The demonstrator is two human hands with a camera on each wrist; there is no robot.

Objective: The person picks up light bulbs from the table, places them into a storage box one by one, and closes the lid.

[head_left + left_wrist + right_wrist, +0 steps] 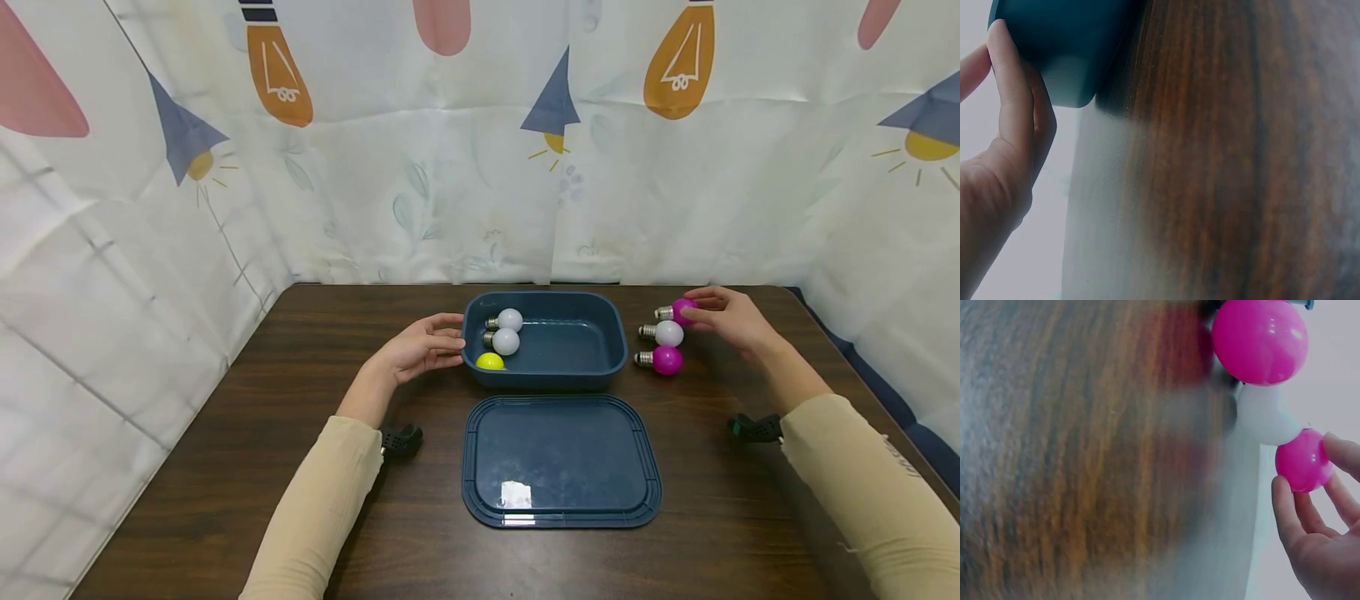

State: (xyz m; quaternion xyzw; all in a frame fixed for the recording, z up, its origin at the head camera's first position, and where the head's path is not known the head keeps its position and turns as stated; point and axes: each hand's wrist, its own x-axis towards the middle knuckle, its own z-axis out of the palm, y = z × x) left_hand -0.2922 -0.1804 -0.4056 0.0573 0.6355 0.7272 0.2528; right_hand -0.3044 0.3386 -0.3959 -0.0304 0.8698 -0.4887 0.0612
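My left hand point(420, 348) touches the left wall of a dark blue plastic box point(551, 382) with its fingertips. In the left wrist view the fingers point(1015, 106) lie against the box's outside near the rim. Inside the box, along its left end, lie two white light bulbs point(506, 341) and a yellow one point(490, 361). At the right, my right hand point(731, 319) pinches a magenta light bulb point(1302, 464) between thumb and fingers, its metal base pointing left. Nearer to me lie a white light bulb point(668, 333) and another magenta bulb point(666, 360).
A dark blue lid point(562, 458) lies flat on the brown wooden table point(247, 467), just in front of the box. A printed white curtain point(480, 208) hangs behind the table and along its sides.
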